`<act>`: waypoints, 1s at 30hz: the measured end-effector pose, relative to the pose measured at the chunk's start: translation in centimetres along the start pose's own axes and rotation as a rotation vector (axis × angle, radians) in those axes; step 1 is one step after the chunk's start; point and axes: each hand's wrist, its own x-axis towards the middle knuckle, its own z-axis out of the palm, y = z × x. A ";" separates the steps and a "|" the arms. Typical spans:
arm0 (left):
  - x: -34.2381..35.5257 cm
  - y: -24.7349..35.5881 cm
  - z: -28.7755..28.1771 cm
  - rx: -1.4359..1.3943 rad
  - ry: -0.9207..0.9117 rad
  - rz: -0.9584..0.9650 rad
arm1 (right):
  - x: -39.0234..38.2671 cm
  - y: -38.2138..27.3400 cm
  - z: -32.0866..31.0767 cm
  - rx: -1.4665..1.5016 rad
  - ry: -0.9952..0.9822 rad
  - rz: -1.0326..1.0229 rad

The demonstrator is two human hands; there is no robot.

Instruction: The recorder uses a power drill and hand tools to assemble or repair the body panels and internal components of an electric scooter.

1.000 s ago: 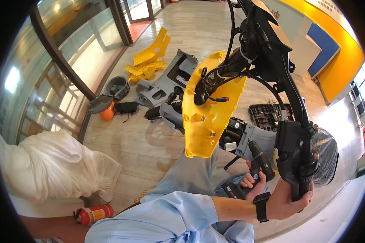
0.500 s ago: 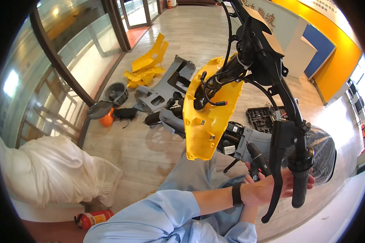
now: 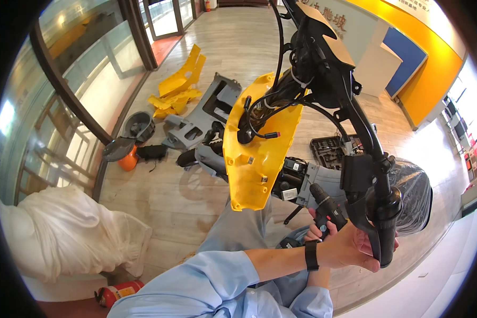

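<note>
My left hand (image 3: 358,248), with a black watch on its wrist, closes around the end of the black handlebar grip (image 3: 386,238) and the brake lever (image 3: 367,222). Beneath that forearm, my right hand (image 3: 320,227) holds a black cordless drill (image 3: 329,208), its chuck tilted up and left. The handlebar (image 3: 361,119) belongs to a partly stripped scooter. A yellow front panel (image 3: 259,164) with loose cables hangs on its steering column. Behind the drill is a grey body part (image 3: 323,183) beside exposed electrical parts. Part of my right hand is hidden by my left arm.
Yellow panels (image 3: 180,79) and a grey frame cover (image 3: 206,111) lie on the floor, near a dark bucket (image 3: 139,127) and an orange container (image 3: 127,160). An open toolbox (image 3: 323,151) sits beyond the scooter. A fire extinguisher (image 3: 116,293) and a white-draped object (image 3: 79,228) are at left.
My left hand has closed around the grip and lever, where its fingers were extended beside the grip. The drill, in my right hand, has come up slightly. The view has shifted a little.
</note>
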 end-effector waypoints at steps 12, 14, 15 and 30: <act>-0.7 0.6 -0.7 0.114 -0.057 0.160 | -0.5 0.3 3.1 -0.001 0.045 0.003; -1.0 1.0 -0.7 0.054 0.013 0.143 | -0.5 0.4 3.3 -0.030 0.070 0.016; -1.2 1.4 -0.7 0.025 0.050 0.137 | -0.6 -0.1 1.5 -0.029 0.067 0.016; -1.0 17.6 -1.4 -0.128 0.796 0.332 | -0.6 -0.9 -2.3 -0.176 0.202 -0.153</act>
